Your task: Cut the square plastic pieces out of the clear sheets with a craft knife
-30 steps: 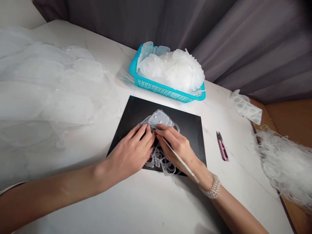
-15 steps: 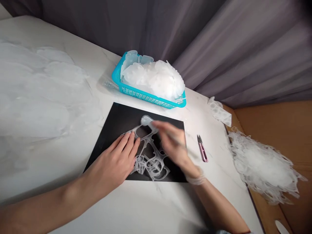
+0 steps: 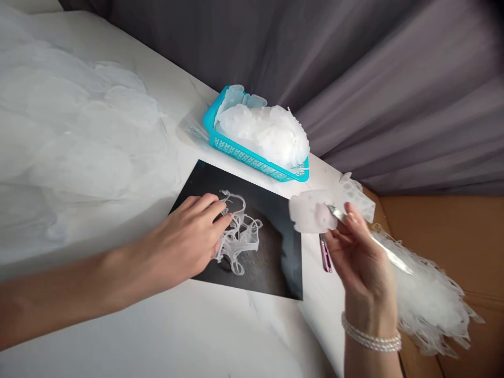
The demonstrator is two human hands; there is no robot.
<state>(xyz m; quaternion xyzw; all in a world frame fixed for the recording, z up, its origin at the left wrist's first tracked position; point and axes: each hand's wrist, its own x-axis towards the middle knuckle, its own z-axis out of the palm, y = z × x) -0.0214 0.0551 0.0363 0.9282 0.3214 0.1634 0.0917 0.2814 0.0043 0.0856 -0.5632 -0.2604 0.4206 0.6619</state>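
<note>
My left hand (image 3: pixel 189 239) lies on the black mat (image 3: pixel 271 262), fingers pressed on a tangle of translucent white trim scrap (image 3: pixel 238 239). My right hand (image 3: pixel 356 257) is raised off the table to the right of the mat. It pinches a flat translucent white piece (image 3: pixel 311 212) and also holds a thin white tool (image 3: pixel 388 254) that sticks out to the right. A pearl bracelet (image 3: pixel 372 338) circles that wrist.
A turquoise basket (image 3: pixel 252 155) piled with white pieces stands behind the mat. Pink snips (image 3: pixel 325 257) lie right of the mat. A heap of white scrap (image 3: pixel 429 299) spills over the table's right edge. White sheets (image 3: pixel 74 136) cover the left side.
My right hand has lifted the flat piece free of the scrap and carried it up and right, off the mat. My left hand stays down on the scrap. The camera has swung.
</note>
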